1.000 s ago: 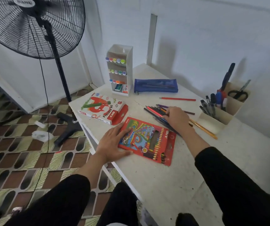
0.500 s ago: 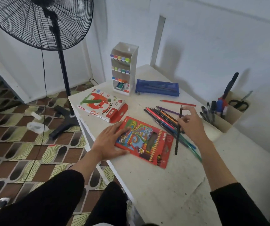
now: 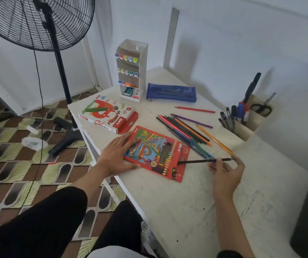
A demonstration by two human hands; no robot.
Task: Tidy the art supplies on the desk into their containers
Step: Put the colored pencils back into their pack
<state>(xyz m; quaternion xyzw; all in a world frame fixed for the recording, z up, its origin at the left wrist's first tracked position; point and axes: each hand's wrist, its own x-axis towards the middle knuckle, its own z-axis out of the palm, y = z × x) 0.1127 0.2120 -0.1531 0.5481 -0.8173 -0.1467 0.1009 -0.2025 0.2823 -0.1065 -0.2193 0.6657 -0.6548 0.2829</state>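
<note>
A red coloured-pencil box (image 3: 155, 151) lies flat near the desk's front edge, its flap open at the right end. My left hand (image 3: 118, 156) presses flat on the box's left end. My right hand (image 3: 225, 170) pinches a dark pencil (image 3: 197, 161) held level, its tip at the box's open end. A loose bunch of coloured pencils (image 3: 184, 131) lies just behind the box. A red pencil (image 3: 195, 109), a purple pencil (image 3: 192, 121) and an orange pencil (image 3: 214, 140) lie apart from the bunch.
An oil pastels box (image 3: 108, 116) lies left of the pencils. Behind stand a white marker rack (image 3: 131, 71) and a blue pencil pouch (image 3: 171, 92). A beige desk organiser (image 3: 249, 121) with pens and scissors sits at the right. A standing fan (image 3: 37, 23) is beside the desk.
My right hand lifted one dark pencil out of the bunch, turned it from upright to level and brought it toward me to the box's open end. My left hand stayed on the box.
</note>
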